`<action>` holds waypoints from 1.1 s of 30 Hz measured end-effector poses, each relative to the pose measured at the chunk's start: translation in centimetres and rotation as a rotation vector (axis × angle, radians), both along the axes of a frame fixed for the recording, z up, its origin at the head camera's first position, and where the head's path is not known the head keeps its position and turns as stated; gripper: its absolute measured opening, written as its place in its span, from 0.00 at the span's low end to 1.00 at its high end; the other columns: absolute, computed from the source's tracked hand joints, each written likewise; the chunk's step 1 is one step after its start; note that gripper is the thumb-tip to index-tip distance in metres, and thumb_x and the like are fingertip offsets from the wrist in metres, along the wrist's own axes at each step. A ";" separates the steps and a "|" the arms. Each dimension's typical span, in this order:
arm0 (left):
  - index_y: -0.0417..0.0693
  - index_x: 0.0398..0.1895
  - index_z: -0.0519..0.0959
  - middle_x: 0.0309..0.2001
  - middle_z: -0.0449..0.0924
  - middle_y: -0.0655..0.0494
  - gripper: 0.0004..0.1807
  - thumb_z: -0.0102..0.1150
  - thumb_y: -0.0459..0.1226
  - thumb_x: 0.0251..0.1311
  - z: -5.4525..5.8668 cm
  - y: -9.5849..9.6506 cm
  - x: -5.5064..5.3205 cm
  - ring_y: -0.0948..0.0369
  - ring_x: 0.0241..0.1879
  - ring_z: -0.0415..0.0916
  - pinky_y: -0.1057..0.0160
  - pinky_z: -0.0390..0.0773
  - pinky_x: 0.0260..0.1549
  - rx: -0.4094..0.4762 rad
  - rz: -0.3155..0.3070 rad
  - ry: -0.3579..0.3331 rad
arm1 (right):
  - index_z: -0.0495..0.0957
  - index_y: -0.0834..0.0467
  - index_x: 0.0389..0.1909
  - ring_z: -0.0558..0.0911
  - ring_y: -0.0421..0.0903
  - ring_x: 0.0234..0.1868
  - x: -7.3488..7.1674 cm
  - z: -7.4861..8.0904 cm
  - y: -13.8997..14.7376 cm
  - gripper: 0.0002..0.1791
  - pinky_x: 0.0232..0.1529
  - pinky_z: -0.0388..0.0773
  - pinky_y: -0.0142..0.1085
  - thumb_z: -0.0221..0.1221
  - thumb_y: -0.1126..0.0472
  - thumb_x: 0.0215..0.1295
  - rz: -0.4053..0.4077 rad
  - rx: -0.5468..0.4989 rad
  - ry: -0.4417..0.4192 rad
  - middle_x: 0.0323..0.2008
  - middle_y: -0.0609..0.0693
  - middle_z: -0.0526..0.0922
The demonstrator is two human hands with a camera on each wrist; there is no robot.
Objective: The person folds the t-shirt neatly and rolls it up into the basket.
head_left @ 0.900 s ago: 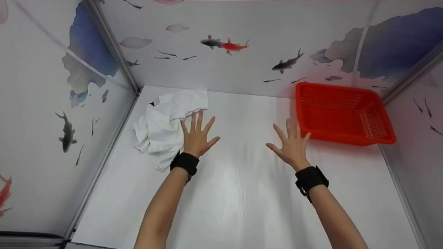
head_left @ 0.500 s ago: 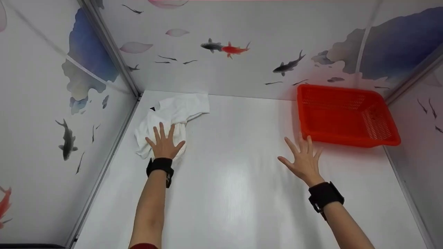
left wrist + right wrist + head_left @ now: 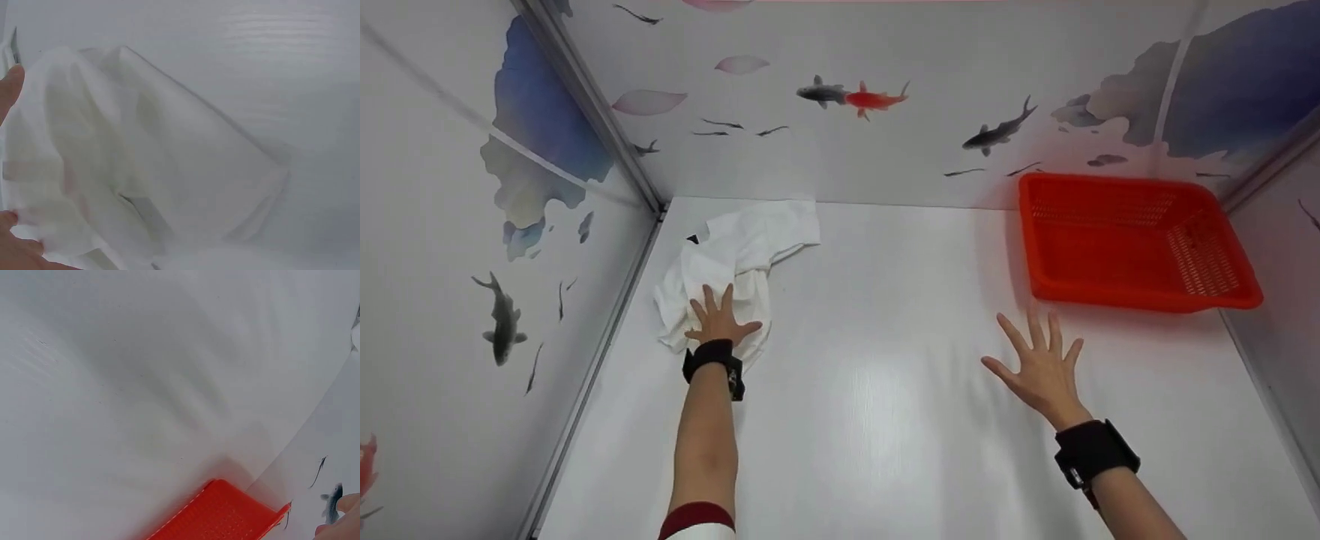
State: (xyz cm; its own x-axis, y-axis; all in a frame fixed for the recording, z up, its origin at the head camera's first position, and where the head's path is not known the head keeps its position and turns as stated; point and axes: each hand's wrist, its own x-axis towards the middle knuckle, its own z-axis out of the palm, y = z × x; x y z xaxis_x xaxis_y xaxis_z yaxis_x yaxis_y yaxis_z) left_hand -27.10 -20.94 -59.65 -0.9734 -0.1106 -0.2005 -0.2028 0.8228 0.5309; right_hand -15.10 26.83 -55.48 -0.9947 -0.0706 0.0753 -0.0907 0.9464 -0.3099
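Note:
A crumpled white garment (image 3: 757, 229), which looks like a T-shirt, lies at the table's far left with a small dark patch on its left edge. My left hand (image 3: 718, 321) is over its near part, fingers spread. In the left wrist view the garment (image 3: 169, 146) fills the left and middle, a sleeve-like flap pointing right, and the hand's fingers (image 3: 22, 250) show at the left edge. My right hand (image 3: 1044, 375) hovers with fingers spread and nothing in it, just in front of the red plastic basket (image 3: 1140, 300). Fingertips (image 3: 346, 523) of that hand peek into the right wrist view.
The white table (image 3: 870, 420) is enclosed by a back wall (image 3: 885, 165) and side walls, printed with fish and petals. The basket stands at the back right, close to both walls. A metal frame strip (image 3: 592, 105) marks the left corner.
My left hand has moved left from the garment's right side onto its near part. My right hand has drawn back toward me and right, away from the basket, fingers still spread.

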 end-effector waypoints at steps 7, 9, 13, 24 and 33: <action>0.50 0.78 0.49 0.76 0.42 0.37 0.47 0.64 0.48 0.61 -2.8 0.4 0.1 0.34 0.73 0.30 0.20 0.39 0.55 0.017 -0.040 -0.158 | 0.58 0.51 0.73 0.40 0.69 0.73 0.5 -0.3 -0.3 0.40 0.58 0.34 0.78 0.59 0.42 0.64 0.003 0.014 -0.022 0.75 0.66 0.44; 0.50 0.76 0.55 0.74 0.48 0.38 0.40 0.61 0.46 0.64 -4.0 0.6 0.4 0.36 0.73 0.34 0.20 0.38 0.56 -0.007 -0.034 -0.131 | 0.58 0.51 0.73 0.40 0.69 0.73 0.7 -0.3 -0.3 0.40 0.59 0.33 0.77 0.59 0.42 0.64 -0.001 0.015 -0.027 0.75 0.66 0.44; 0.48 0.69 0.67 0.69 0.59 0.39 0.30 0.60 0.41 0.64 -5.1 1.5 0.8 0.37 0.71 0.44 0.22 0.45 0.57 -0.048 -0.030 0.004 | 0.59 0.51 0.73 0.40 0.68 0.73 1.1 -0.3 0.0 0.39 0.59 0.33 0.77 0.58 0.42 0.64 -0.010 0.022 -0.038 0.75 0.66 0.45; 0.43 0.61 0.75 0.64 0.68 0.38 0.22 0.61 0.34 0.63 -5.9 7.2 3.1 0.37 0.69 0.55 0.26 0.51 0.59 -0.054 -0.317 0.242 | 0.59 0.52 0.73 0.41 0.69 0.73 1.3 -0.7 -0.5 0.40 0.59 0.34 0.77 0.59 0.43 0.64 -0.005 0.015 -0.041 0.75 0.66 0.45; 0.48 0.62 0.75 0.67 0.69 0.44 0.23 0.57 0.30 0.64 -5.3 12.2 6.6 0.40 0.69 0.57 0.29 0.55 0.61 -0.115 -0.857 0.244 | 0.60 0.52 0.73 0.43 0.70 0.73 1.2 -1.5 -1.5 0.39 0.59 0.36 0.77 0.59 0.44 0.64 0.010 -0.002 -0.035 0.75 0.66 0.46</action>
